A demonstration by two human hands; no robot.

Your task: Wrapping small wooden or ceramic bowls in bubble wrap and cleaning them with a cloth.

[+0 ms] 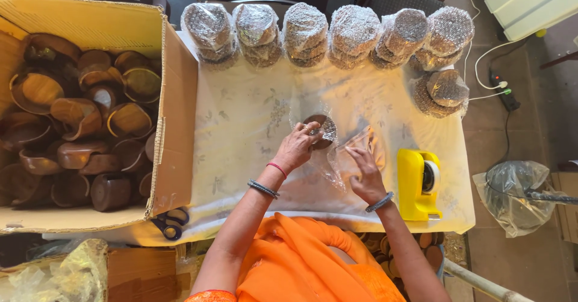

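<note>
Hands [331,157] pressing crinkly bubble wrap [349,151], round wooden bowl [321,130]

White-clothed table [241,133] carries wrapped bundles [355,31], tape dispenser [418,184], cardboard box [174,127].

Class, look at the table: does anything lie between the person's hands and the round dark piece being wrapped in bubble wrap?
Nothing visible does. The left hand already rests on the round dark piece, which sits on the bubble wrap. The right hand presses flat on that wrap beside it. The yellow tape dispenser stands off to the right.
</note>
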